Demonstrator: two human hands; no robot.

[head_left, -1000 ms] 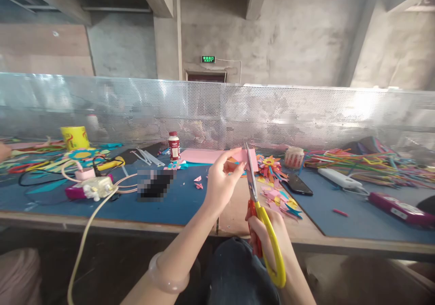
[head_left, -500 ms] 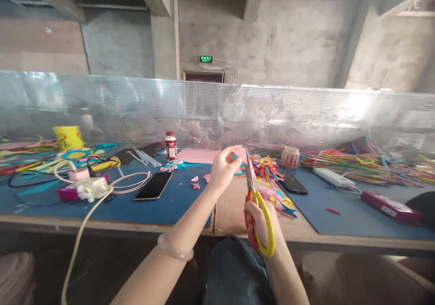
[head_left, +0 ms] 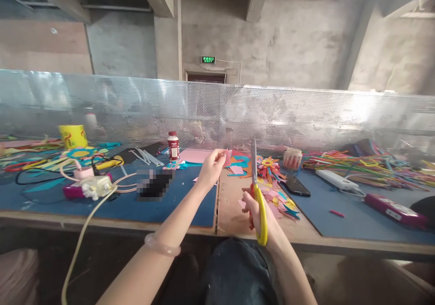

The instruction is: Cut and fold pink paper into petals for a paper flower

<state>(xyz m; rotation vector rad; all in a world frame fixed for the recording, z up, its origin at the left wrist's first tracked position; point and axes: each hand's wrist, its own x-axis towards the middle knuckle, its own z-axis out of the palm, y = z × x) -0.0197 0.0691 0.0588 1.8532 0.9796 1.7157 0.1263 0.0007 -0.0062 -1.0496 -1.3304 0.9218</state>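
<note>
My left hand (head_left: 211,168) pinches a small piece of pink paper (head_left: 227,158) between thumb and fingertips, above the table. My right hand (head_left: 255,209) is closed around the red and yellow handles of a pair of scissors (head_left: 254,164), whose blades point up and look nearly together. The blades stand to the right of the pink paper, apart from it. Beyond the scissors lies an orange paper flower (head_left: 268,167). A pile of coloured paper scraps (head_left: 280,200) lies beside my right hand. A larger pink sheet (head_left: 193,155) rests behind my left hand.
A red-capped bottle (head_left: 173,146) stands behind the left mat, near a blurred dark phone (head_left: 155,185). Cables run to a power strip (head_left: 90,187) at left. On the right are another phone (head_left: 296,185), a white power strip (head_left: 336,179) and coloured strips (head_left: 363,167). A perforated metal screen (head_left: 152,110) borders the back.
My left hand has moved left with the pink paper, away from the scissors. The scissors have turned more upright and their blades are now clear of the paper.
</note>
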